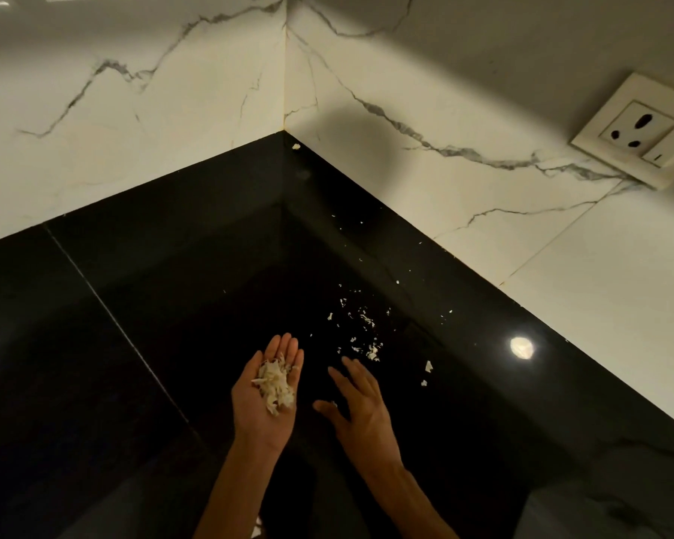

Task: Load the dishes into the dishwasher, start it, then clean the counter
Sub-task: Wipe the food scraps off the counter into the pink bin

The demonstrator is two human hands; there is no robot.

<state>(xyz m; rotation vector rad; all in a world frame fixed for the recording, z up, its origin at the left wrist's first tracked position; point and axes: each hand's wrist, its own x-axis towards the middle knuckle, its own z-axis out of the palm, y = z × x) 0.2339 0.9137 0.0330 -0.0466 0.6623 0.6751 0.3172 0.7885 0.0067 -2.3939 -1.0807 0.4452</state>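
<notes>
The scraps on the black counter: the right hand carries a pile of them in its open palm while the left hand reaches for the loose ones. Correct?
Not quite: the head view shows the left hand carrying the pile; the right hand reaches toward the loose scraps on the counter.

My left hand (267,398) is turned palm up, fingers straight and close together, pointing to the far side, cupped a little. A small heap of pale scraps (275,385) lies in the palm. My left forearm comes up from the near edge, leaning slightly right. My right hand (360,406) is just beside it on the right, palm down, fingers spread and stretched out toward the far left, thumb stuck out toward the left hand. It holds nothing and stays low over the worktop (172,305). My right forearm runs back to the near right, bare like the other.
</notes>
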